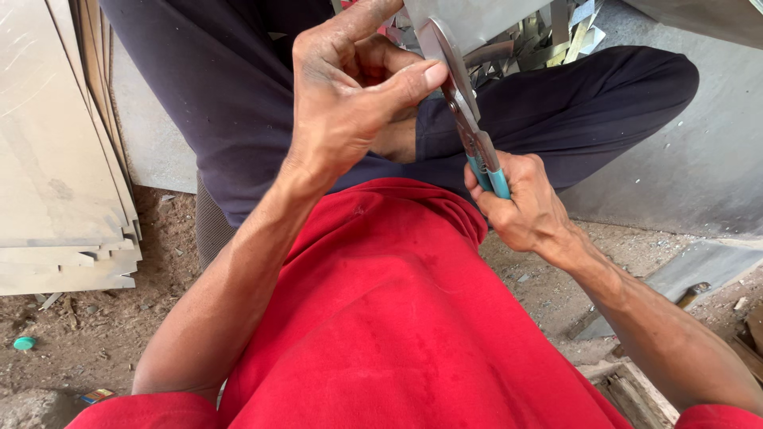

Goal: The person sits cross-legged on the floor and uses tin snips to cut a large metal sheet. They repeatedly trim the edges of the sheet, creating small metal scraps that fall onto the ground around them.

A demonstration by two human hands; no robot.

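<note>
Left hand: our left hand [350, 95] is raised in front of us, fingers curled and the thumb pressed flat against the metal sheet [469, 20], pinching its lower edge.
Right hand: our right hand [520, 202] is wrapped tight round the blue grips of the tin snips [469, 119], fist shut on them.
Tin snips: we hold them tilted, handles low near our lap, blades pointing up and left; the blades meet the sheet's edge just beside our left thumb.
Metal sheet: pale grey, at the top of the view, above our crossed legs; only its lower part shows.
Hands together or apart: apart, each on its own thing, near one another.
Scrap pile: narrow metal strips [548, 40] lie heaped on the ground beyond our knees; we see no bin or box holding them.
Stacked boards: flat pale panels [56, 159] lie piled on the left, on the dirt floor [87, 334].
Small items: a green cap [24, 343] lies on the dirt.
</note>
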